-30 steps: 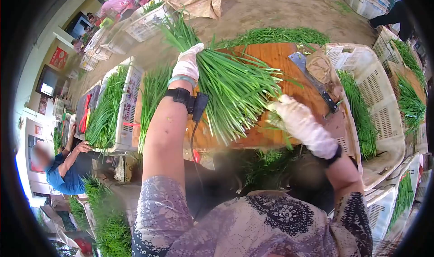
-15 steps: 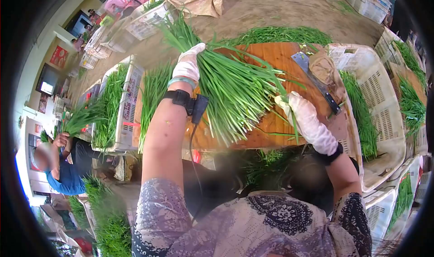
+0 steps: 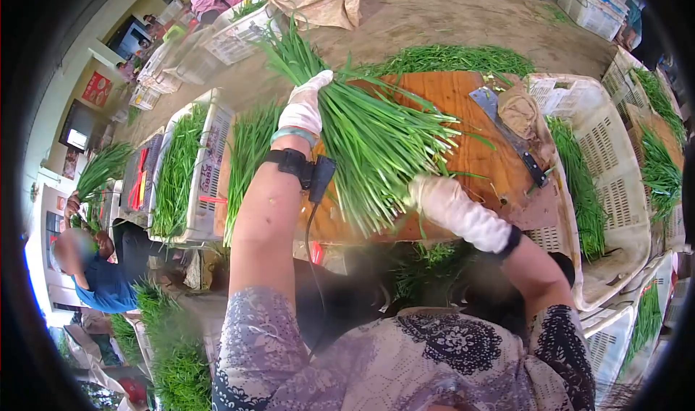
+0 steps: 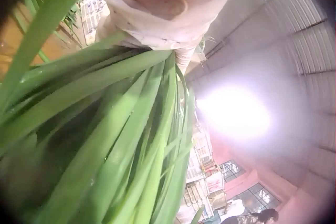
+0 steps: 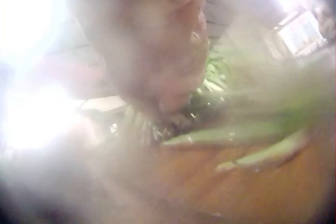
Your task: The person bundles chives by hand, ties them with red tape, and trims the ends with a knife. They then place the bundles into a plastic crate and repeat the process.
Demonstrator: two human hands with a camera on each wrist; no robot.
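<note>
Fingers of my left hand [image 3: 302,107] are wrapped tight around a thick bundle of garlic chives [image 3: 384,140], gripping it nearer the leafy tips, while my gloved right hand [image 3: 445,202] works at the pale stem ends over the wooden table [image 3: 434,87]. Haze in the right wrist view hides those fingertips; whether they pinch a stalk, I cannot tell. The leafy tips overhang the table's far edge, left of centre, and the stems fan toward its near edge. I appear to be tidying the bundle, clearing its ends. Done well, I judge, this wants a left grip firm enough that nothing slides, yet gentle enough not to bruise the flat leaves; the right should take only strays, drawing along the stems rather than across them. Uneven ends would call for levelling. A knife [image 3: 496,118] lies by the table's right edge, handle toward the near right corner, so outward sweeps deserve care.
</note>
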